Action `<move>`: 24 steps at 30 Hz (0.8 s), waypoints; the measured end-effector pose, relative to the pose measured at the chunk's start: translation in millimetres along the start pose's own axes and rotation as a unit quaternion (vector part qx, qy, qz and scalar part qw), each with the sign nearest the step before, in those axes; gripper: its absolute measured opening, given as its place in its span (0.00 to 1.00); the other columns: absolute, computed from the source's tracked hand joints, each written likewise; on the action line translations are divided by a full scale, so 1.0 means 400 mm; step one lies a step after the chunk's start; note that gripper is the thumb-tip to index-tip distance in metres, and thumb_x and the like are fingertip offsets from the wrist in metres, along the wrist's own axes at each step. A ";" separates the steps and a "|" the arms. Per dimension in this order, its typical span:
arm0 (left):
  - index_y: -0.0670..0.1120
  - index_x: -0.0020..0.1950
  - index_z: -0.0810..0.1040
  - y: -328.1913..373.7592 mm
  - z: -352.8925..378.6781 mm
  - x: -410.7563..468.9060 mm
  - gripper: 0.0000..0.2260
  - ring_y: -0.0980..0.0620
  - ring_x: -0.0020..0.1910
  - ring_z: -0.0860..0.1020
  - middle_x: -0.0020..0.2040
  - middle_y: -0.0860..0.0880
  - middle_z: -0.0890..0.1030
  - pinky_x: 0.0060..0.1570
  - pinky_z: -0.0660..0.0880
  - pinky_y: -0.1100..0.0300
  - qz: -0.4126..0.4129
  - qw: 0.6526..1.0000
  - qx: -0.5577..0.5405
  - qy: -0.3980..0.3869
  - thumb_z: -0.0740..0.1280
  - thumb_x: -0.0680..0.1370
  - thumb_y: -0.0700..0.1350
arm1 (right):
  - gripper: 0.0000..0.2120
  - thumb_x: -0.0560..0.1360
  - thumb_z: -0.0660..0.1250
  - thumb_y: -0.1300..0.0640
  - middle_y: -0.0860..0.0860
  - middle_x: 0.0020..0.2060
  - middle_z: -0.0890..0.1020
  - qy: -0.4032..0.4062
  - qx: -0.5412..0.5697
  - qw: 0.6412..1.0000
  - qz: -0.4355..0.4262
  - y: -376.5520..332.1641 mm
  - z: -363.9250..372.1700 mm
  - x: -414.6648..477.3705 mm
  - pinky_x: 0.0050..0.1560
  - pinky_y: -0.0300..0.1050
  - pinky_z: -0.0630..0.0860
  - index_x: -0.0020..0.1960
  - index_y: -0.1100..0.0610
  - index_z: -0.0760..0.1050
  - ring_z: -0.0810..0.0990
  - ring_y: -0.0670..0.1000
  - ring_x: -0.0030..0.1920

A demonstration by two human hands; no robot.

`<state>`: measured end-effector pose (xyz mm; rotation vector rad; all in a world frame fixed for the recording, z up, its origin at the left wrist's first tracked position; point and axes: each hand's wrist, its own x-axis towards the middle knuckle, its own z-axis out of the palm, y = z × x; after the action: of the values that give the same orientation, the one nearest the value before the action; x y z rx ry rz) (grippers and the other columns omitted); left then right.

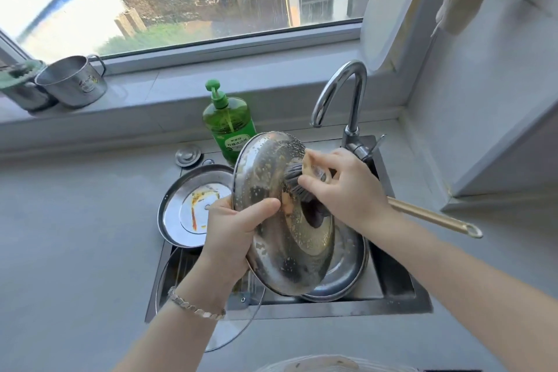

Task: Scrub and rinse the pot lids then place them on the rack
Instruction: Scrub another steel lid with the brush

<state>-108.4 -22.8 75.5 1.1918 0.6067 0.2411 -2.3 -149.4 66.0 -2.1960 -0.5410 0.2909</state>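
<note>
The grey desk (75,235) is cut off at the left and lower edges, and much of the sink (395,284) set in it is hidden by lids and forearms. A glass lid (235,326) lies over the near left corner of the sink and is partly covered by the left forearm. Under the held lid a round steel piece (347,275) is seen only in part; whether it is a lid or a basin cannot be told. The steel lid (271,251) is held tilted above the sink, between the two hands. It is covered with water drops and pale foam, and a dark knob is seen near its middle. A second steel lid (181,220), marked with orange stains, leans at the far left of the sink. The rim of the steel lid is clasped by the grip of the left hand (232,229), with the thumb laid on its face. The grip of the right hand (347,187) is curled around the brush (294,181) close to the bristles, which are pressed on the lid.
</note>
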 end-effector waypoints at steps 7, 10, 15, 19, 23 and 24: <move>0.41 0.38 0.85 -0.005 -0.022 0.000 0.08 0.42 0.34 0.82 0.36 0.39 0.83 0.32 0.79 0.52 -0.010 1.000 -0.014 -0.015 0.71 0.62 0.32 | 0.17 0.73 0.69 0.57 0.51 0.56 0.81 -0.007 0.143 0.981 0.127 0.126 0.010 0.010 0.58 0.44 0.72 0.61 0.59 0.77 0.78 0.50 0.54; 0.40 0.39 0.85 -0.004 -0.016 0.007 0.09 0.41 0.36 0.83 0.38 0.38 0.83 0.34 0.80 0.50 -0.003 1.000 -0.006 -0.030 0.72 0.62 0.30 | 0.21 0.71 0.71 0.56 0.48 0.58 0.80 0.017 0.174 0.978 0.116 0.111 0.009 0.017 0.62 0.44 0.71 0.64 0.55 0.75 0.76 0.46 0.57; 0.35 0.45 0.82 0.008 0.007 0.017 0.12 0.39 0.38 0.82 0.41 0.35 0.83 0.37 0.81 0.47 0.002 1.000 0.008 -0.023 0.71 0.63 0.28 | 0.21 0.69 0.72 0.51 0.41 0.48 0.77 0.000 0.133 0.991 -0.026 0.029 0.002 -0.001 0.42 0.37 0.68 0.61 0.43 0.75 0.71 0.42 0.34; 0.38 0.40 0.84 0.003 -0.002 0.022 0.11 0.41 0.35 0.83 0.38 0.37 0.83 0.33 0.80 0.51 -0.006 1.000 -0.001 -0.029 0.71 0.61 0.28 | 0.21 0.70 0.72 0.50 0.41 0.48 0.77 0.025 0.105 0.994 0.021 0.054 -0.002 0.032 0.47 0.43 0.71 0.62 0.45 0.75 0.71 0.41 0.38; 0.37 0.45 0.83 -0.010 -0.012 0.021 0.12 0.40 0.37 0.83 0.40 0.36 0.83 0.33 0.79 0.51 -0.036 0.999 -0.015 -0.025 0.69 0.63 0.33 | 0.22 0.70 0.72 0.49 0.40 0.48 0.75 -0.012 0.076 0.997 -0.023 0.040 0.001 0.011 0.44 0.40 0.69 0.63 0.44 0.74 0.71 0.40 0.35; 0.35 0.48 0.81 -0.009 -0.014 0.022 0.14 0.39 0.38 0.83 0.42 0.35 0.83 0.34 0.79 0.51 -0.038 0.999 -0.016 -0.025 0.69 0.63 0.33 | 0.22 0.69 0.72 0.49 0.40 0.47 0.75 -0.030 0.080 0.995 -0.051 0.030 0.005 0.000 0.42 0.39 0.69 0.63 0.43 0.74 0.70 0.40 0.33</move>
<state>-105.0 -15.4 68.0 1.1379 0.5998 0.1558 0.3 -154.7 55.3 -2.0037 -0.6384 0.3358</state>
